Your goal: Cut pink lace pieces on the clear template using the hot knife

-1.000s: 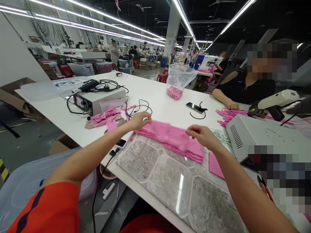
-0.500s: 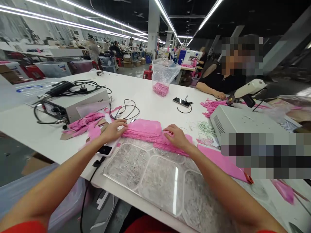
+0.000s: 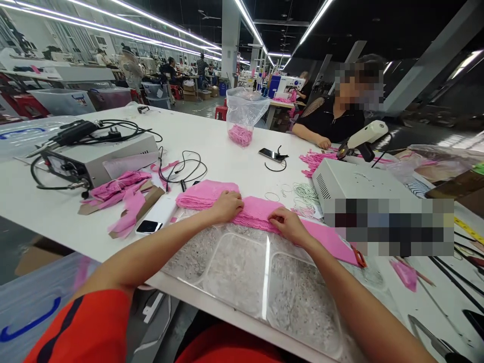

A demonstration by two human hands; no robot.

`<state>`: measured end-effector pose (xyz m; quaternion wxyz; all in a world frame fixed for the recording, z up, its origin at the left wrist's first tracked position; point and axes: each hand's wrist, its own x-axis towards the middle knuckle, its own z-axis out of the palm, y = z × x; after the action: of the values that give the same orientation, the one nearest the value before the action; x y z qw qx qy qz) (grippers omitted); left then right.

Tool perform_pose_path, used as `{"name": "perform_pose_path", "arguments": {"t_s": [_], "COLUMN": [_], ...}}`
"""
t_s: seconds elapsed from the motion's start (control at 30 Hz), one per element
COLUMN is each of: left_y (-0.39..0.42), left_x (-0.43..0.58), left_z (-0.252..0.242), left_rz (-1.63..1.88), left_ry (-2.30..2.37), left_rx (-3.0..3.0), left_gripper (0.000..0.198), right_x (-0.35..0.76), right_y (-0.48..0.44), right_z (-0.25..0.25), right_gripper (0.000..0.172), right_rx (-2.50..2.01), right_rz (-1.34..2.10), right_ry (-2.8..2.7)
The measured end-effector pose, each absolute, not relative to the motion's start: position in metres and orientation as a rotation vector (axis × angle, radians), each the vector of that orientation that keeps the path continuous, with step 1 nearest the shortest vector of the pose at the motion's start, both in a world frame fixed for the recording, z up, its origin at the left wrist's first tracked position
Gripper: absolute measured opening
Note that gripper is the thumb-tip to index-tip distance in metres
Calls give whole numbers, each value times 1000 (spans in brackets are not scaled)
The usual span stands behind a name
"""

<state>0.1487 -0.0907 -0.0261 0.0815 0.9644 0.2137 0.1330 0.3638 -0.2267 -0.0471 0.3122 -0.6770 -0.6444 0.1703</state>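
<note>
Two neat stacks of pink fabric pieces with wavy edges lie side by side at the far edge of a clear-topped, stone-patterned mat. My left hand (image 3: 228,205) reaches across the front of the left stack (image 3: 204,191), its closed fingers at the near left end of the right stack (image 3: 259,210). At that stack's other end, my right hand (image 3: 290,225) pinches the right edge between thumb and fingers. Under my forearms spreads the mat (image 3: 236,259). Beyond my right hand lies a flat pink sheet (image 3: 330,242) with orange-handled scissors (image 3: 359,256) at its end.
To the left stand a grey box with cables (image 3: 109,156), pink scraps (image 3: 123,189) and a white device (image 3: 157,214). A bag of pink pieces (image 3: 240,133), a phone (image 3: 270,154) and another grey box (image 3: 363,181) stand farther back. A co-worker (image 3: 328,126) sits opposite.
My left hand has moved right, from the left stack's outer end to the junction of the stacks. My right hand has shifted from atop the right stack to its right edge. The view has turned slightly right.
</note>
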Motion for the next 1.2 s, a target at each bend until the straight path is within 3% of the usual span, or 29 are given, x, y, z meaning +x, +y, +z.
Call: {"name": "perform_pose_path", "arguments": {"t_s": [0.2,0.33,0.43,0.53,0.83,0.97,1.2], "left_y": [-86,-92,-98,-108,-142,-135,-99], "left_x": [148,149,142,119,27,44,128], "left_z": [-12,-4,3,5,-3,-2,-14], "left_rz": [420,453,455,418,120,184,309], "left_ry": [689,620,508,380,166,363,654], "left_rx": [2820,2820,2837,2840,2850,2874,2925], "left_gripper": [19,19,19,20,17,15,13], "right_x": [361,348,344,344,287,294,329], "right_y": [-228,-224,-223,-233,-303,-278,-199], "right_z": [-47,-47,-46,-46,-49,-31,-42], "right_gripper": [19,34,23,24,23,21,21], "right_rx": [-1791,-1843,-1885,-1867,-1501,-1533,-1691], "right_rz": [357,152,22,-25,268,509,487], "right_ry": [-1695,-1674,-1691,-1783,-2242,-1977,-1578]}}
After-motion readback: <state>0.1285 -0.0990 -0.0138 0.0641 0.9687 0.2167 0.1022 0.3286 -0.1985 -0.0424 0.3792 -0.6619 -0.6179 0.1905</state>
